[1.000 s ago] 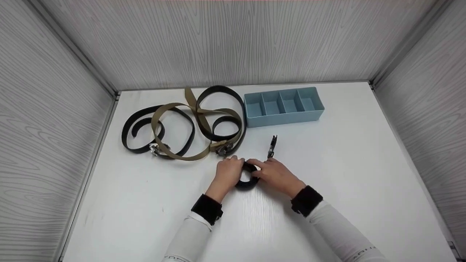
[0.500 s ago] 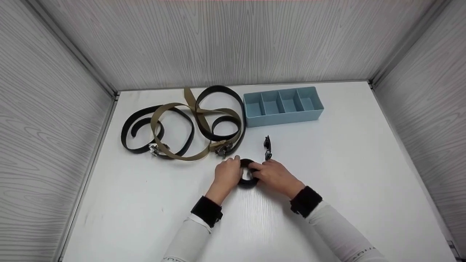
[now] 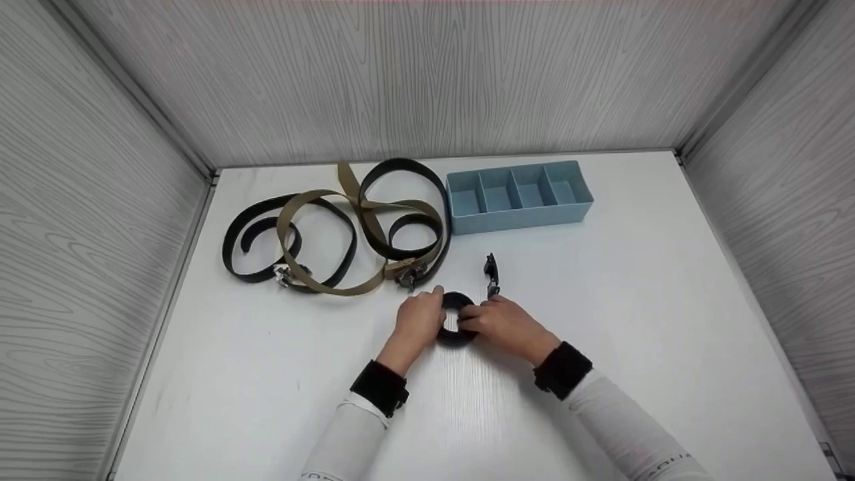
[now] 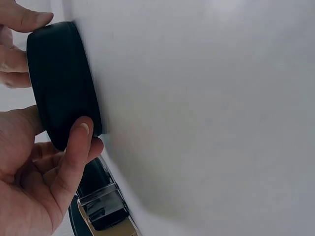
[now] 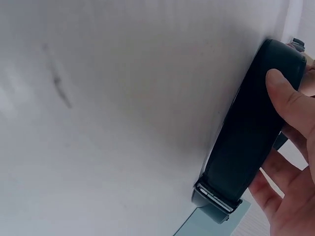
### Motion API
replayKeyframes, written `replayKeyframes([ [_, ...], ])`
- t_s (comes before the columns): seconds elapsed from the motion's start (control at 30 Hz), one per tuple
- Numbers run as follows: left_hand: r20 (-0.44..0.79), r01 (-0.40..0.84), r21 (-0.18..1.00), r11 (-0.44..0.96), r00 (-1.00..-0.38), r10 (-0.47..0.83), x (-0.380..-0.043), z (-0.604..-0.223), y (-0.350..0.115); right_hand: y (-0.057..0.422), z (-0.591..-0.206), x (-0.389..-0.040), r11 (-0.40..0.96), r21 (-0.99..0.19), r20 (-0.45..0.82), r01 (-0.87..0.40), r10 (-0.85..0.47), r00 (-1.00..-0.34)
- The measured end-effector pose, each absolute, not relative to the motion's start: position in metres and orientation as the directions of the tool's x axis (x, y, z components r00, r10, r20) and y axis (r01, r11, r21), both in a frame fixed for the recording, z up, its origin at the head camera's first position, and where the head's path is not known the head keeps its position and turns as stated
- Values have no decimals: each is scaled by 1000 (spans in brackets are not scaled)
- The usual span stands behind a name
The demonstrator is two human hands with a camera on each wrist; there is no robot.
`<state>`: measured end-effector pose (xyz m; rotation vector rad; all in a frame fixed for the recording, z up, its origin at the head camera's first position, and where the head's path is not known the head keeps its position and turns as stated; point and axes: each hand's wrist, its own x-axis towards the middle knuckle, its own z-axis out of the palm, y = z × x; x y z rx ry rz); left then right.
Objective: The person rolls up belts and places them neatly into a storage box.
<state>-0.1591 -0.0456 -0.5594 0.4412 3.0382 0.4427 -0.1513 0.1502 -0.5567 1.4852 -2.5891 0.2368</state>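
Observation:
A black belt [image 3: 456,339] stands on its edge as a tight coil at the table's middle, its dark buckle [image 3: 492,275] sticking out toward the back. My left hand [image 3: 417,321] holds the coil's left side, thumb and fingers on either face of the strap. On the other side, my right hand [image 3: 506,324] pinches the wall with fingers inside the ring. The left wrist view shows the coil's smooth outer strap [image 4: 61,78] between fingertips. In the right wrist view, the thumb lies on the strap [image 5: 251,123], which runs down to the buckle end [image 5: 214,199].
Behind to the left lie loose belts: a black one [image 3: 230,244] with a silver buckle, a tan one [image 3: 327,288], and another black one [image 3: 401,162], partly overlapping. A blue four-compartment tray [image 3: 524,218] stands at the back, near a grey wood-grain wall [image 3: 427,80].
The buckle end has swung a little to the left. The coil has shifted slightly rightward, and my right fingers have drawn in against its right wall. The left hand has barely moved.

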Motion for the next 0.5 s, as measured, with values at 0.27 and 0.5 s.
replayKeyframes([
  [0.27,9,270,301,914,-960,280,-157,-562,-49,147,-558,-151,486,-73,227,-871,-842,-489],
  [0.5,-32,148,359,922,-985,171,-153,-560,-46,142,-559,-150,510,-39,236,-859,-831,-504],
])
